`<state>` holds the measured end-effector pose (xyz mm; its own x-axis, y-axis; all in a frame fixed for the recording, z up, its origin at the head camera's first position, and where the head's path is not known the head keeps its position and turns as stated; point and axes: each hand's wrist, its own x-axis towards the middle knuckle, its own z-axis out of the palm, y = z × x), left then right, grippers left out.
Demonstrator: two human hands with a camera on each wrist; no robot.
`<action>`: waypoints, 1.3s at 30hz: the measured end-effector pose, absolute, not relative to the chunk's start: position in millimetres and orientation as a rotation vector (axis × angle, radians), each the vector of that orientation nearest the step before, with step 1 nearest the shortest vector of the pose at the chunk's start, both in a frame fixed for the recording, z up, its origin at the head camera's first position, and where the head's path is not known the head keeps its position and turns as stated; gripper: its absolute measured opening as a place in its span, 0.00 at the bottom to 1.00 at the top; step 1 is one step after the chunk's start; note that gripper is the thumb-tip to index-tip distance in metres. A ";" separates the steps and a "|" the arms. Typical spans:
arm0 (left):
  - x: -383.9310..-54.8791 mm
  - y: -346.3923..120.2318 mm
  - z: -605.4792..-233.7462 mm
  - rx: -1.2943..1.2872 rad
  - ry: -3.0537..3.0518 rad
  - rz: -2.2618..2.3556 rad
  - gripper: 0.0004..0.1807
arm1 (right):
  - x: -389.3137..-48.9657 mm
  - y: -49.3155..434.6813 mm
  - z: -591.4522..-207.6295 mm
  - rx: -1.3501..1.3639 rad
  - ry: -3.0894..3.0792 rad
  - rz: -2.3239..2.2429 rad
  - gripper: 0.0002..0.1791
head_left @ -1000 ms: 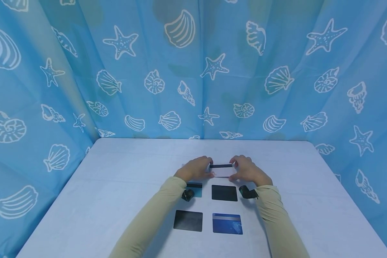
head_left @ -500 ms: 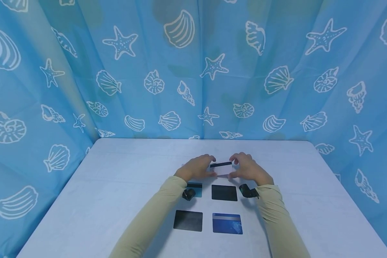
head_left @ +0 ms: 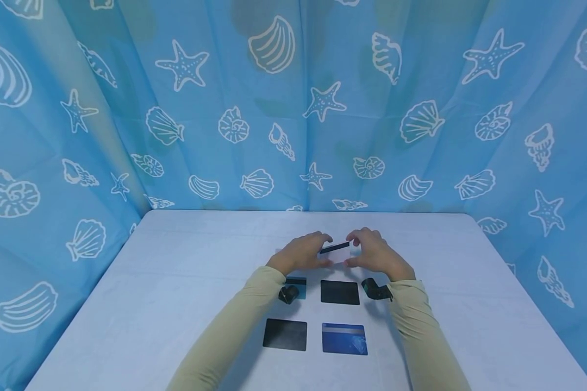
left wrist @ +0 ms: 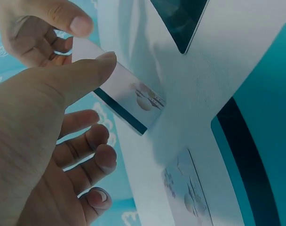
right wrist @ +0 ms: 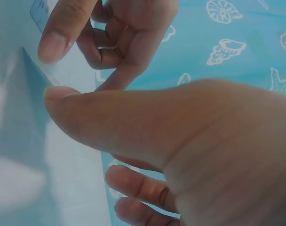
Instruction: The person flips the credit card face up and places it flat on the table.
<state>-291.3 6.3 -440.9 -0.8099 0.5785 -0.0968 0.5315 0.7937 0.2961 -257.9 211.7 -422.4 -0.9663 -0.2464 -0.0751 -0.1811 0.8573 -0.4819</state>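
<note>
Two hands are facing each other above the table (head_left: 200,250), the right hand (head_left: 374,255) pinching one end of the tilted white card (left wrist: 125,92) while the left hand (head_left: 300,254) is curving thumb and fingers around its other side, though whether it is gripping cannot be told. Only the left wrist view is revealing the card's printed shapes (left wrist: 146,98), the head view showing little beyond its dark stripe (left wrist: 120,111). Nearer the person, the head view alone is showing the grey card (head_left: 285,334) and the blue card (head_left: 344,339).
</note>
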 end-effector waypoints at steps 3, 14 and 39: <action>-290.9 7.7 -440.9 0.876 2.802 0.388 0.34 | -256.7 210.3 -420.0 -0.333 2.903 -0.730 0.35; -290.8 9.9 -439.7 0.958 2.797 0.450 0.36 | -254.5 206.6 -415.3 -0.361 2.924 -0.714 0.35; -290.6 10.4 -431.9 0.957 2.778 0.587 0.37 | -255.0 212.1 -413.5 -0.386 2.860 -0.799 0.41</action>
